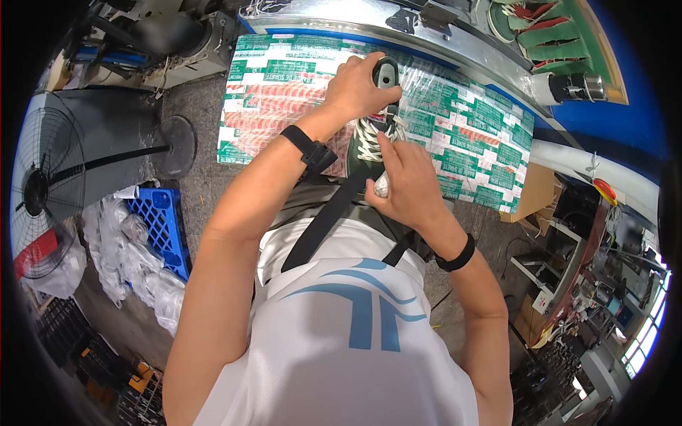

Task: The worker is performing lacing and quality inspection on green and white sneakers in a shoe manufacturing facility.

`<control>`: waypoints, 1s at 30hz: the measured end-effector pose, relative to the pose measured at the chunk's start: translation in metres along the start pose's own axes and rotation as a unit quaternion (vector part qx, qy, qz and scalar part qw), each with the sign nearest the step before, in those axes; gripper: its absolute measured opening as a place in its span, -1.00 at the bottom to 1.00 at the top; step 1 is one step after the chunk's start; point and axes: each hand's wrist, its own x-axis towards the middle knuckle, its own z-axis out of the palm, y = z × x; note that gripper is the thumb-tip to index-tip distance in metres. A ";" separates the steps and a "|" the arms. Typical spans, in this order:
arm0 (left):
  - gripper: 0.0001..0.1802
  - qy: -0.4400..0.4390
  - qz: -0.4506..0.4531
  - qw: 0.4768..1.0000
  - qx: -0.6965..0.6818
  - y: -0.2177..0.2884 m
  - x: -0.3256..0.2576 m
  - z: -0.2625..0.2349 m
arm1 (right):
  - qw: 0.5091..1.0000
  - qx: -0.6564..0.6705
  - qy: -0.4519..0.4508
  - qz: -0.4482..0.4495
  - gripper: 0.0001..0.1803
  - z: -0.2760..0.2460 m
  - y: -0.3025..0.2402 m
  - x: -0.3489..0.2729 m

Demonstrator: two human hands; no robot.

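A dark green shoe (359, 162) with white laces (367, 140) lies in front of me, its toe towards my body. A grey piece with a hole (386, 75) fills its heel opening. My left hand (357, 86) is closed round the heel end, thumb across the collar. At the laces, my right hand (410, 174) rests with the index finger stretched along them. A small white crumpled wad (382, 186) shows between its thumb and curled fingers; I cannot make out its material. The other right fingers are partly hidden.
Beneath the shoe is a work surface (465, 153) covered in green, white and red printed tape. Beyond it runs a metal conveyor edge (483, 60), with a green rack (550, 42) at far right. A standing fan (42, 184) and a blue crate (160, 224) are left; a cardboard box (533, 195) is right.
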 end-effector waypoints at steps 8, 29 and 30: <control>-0.03 0.013 0.001 1.000 0.010 0.002 0.001 0.000 | 0.999 0.042 0.027 0.011 -0.07 -0.001 -0.006 0.001; 0.07 -0.037 -0.003 0.998 -0.050 -0.006 -0.002 0.001 | 0.981 0.181 -0.042 0.061 -0.15 -0.024 -0.015 -0.024; 0.13 0.004 0.006 0.996 -0.093 -0.006 -0.012 0.001 | 0.972 0.212 -0.053 0.083 -0.13 -0.032 -0.005 -0.029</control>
